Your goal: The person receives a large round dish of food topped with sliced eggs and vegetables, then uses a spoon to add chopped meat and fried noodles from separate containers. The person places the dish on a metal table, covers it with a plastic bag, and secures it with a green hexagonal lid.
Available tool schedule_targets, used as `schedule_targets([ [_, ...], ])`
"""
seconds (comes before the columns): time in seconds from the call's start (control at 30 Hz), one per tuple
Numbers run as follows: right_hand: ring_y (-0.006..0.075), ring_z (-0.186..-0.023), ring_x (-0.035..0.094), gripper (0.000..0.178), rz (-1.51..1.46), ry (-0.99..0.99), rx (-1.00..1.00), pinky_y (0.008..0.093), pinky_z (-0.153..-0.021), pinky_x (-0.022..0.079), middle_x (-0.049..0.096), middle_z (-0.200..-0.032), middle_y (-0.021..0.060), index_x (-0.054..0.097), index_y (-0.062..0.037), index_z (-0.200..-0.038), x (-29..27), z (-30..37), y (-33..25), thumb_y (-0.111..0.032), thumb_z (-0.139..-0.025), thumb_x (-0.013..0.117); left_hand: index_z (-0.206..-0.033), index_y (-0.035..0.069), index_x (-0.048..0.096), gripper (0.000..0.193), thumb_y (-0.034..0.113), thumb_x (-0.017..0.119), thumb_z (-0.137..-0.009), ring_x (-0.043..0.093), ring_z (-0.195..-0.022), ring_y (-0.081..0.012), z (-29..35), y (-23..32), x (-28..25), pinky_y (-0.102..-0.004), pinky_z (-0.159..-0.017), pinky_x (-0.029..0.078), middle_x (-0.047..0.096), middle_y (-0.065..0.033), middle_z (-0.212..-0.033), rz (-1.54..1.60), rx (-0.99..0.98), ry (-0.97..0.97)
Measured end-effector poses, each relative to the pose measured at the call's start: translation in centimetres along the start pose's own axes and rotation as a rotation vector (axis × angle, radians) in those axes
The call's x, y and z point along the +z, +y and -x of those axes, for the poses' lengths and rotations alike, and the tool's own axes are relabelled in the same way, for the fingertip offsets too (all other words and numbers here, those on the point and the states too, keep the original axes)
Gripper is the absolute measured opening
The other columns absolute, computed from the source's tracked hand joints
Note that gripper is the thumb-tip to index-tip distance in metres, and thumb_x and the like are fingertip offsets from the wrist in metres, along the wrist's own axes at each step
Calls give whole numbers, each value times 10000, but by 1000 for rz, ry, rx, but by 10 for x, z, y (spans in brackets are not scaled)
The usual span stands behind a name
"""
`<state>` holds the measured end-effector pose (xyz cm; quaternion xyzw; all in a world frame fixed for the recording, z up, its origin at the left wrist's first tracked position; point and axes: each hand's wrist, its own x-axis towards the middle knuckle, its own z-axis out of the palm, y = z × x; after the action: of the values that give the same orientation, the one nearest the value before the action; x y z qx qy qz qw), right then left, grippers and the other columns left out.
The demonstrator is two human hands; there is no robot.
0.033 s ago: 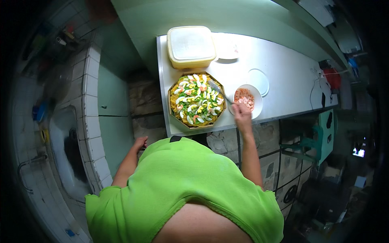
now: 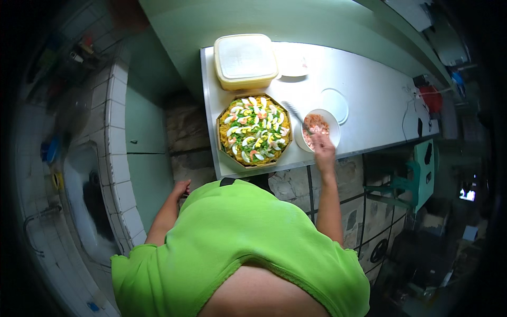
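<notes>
Your right hand [image 2: 324,150] grips a utensil [image 2: 294,112] above the bowl [image 2: 334,132]; octagonal tray [image 2: 260,166] beside, round disc [image 2: 335,105] and yellow tub [image 2: 247,83] behind. Whether your left hand [image 2: 181,188] is closed, I cannot tell.

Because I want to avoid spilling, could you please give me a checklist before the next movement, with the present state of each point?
1. Fork held in the right hand: ok.
2. Food on the fork's blurred tines: cannot tell.
3. White bowl holding pink chopped food: ok.
4. Octagonal tray resting on the white table, near its front edge: ok.
5. Left hand steadying the bowl: not ok, it hangs away from it.
6. Lid on the yellow container: ok.
</notes>
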<state>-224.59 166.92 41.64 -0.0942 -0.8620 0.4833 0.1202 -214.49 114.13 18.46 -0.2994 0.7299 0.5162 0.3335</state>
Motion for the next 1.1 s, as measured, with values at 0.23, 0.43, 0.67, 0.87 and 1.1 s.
schedule_targets([
  [0.23, 367, -879, 617, 227, 680, 97, 81, 450, -760, 478, 630, -962, 146, 667, -54, -982, -67, -22, 47, -228, -894, 551, -684, 92, 527, 375, 401, 624, -875, 540, -482, -174, 15, 16, -3, -326, -484, 468, 531, -37, -574, -155, -82, 49],
  [0.43, 372, -886, 613, 215, 771, 44, 114, 461, -757, 478, 611, -993, 127, 646, -78, -1011, -65, -25, 50, -236, -890, 565, -714, 96, 532, 374, 422, 611, -879, 585, -516, -172, -4, 47, 23, -323, -505, 483, 534, -32, -577, -96, 16, -46],
  [0.67, 354, -862, 620, 196, 774, 31, -14, 447, -727, 486, 597, -975, 116, 638, -87, -1007, -68, -30, 42, -229, -896, 562, -702, 93, 527, 383, 421, 611, -882, 595, -515, -176, 2, 32, 14, -329, -501, 483, 547, -34, -584, -17, -55, 9],
  [0.87, 294, -805, 623, 184, 323, 45, -74, 377, -711, 475, 617, -890, 110, 648, -71, -1037, -63, 20, 2, -138, -871, 610, -697, 93, 530, 378, 413, 616, -880, 591, -516, -180, 8, 16, 0, -330, -487, 453, 549, -33, -590, -129, 6, -8],
  [1.1, 276, -807, 595, 212, 401, -141, -363, 381, -691, 467, 581, -876, 79, 645, -106, -1041, 34, 61, -18, -156, -834, 649, -709, 116, 527, 380, 447, 594, -882, 591, -531, -167, 6, 13, -2, -338, -517, 441, 542, -12, -603, -122, -69, -12],
])
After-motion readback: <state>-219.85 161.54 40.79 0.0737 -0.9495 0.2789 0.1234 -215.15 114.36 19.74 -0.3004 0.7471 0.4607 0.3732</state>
